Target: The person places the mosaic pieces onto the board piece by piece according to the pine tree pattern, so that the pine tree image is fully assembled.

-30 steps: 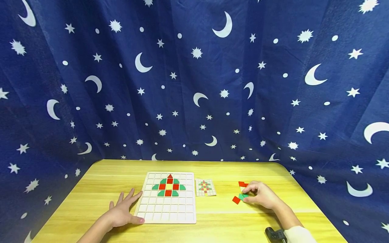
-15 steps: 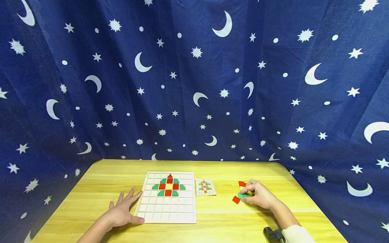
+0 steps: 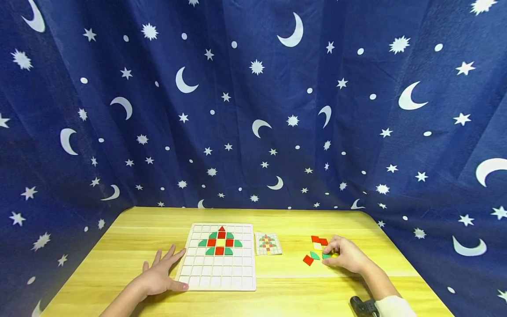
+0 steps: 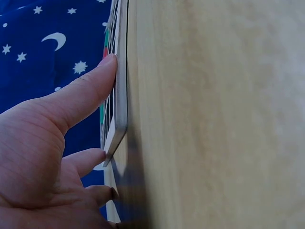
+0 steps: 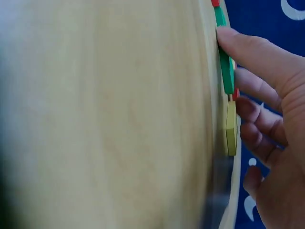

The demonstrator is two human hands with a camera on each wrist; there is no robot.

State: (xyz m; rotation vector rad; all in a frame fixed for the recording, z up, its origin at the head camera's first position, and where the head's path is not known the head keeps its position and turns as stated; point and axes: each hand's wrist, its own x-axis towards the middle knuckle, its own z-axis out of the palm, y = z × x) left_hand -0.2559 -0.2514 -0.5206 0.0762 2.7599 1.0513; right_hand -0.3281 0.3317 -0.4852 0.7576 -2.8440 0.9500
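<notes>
My left hand (image 3: 156, 277) lies with fingers spread at the left side of a white grid board (image 3: 217, 271); in the left wrist view its thumb (image 4: 90, 88) rests on the board's edge. Red, green and yellow tiles form a pattern in the board's upper half. At the right, my right hand (image 3: 349, 255) pinches a green tile (image 3: 326, 256) with a curved side between thumb and fingertips, low at the table. Beside it lie another green tile (image 3: 314, 255) and a red square tile (image 3: 308, 260). A yellow tile (image 5: 231, 129) sits under the right hand, mostly hidden in the head view.
A small pattern card (image 3: 261, 252) lies right of the board, showing a coloured figure on a grid. More red tiles (image 3: 323, 241) and a pale tile (image 3: 317, 246) lie behind the right hand. A black device (image 3: 362, 306) is at the right wrist. A dark blue curtain (image 3: 253, 97) surrounds the table.
My right hand has shifted slightly right with one green tile, parting it from the other green tile, which stays on the table. The left hand and board have not moved.
</notes>
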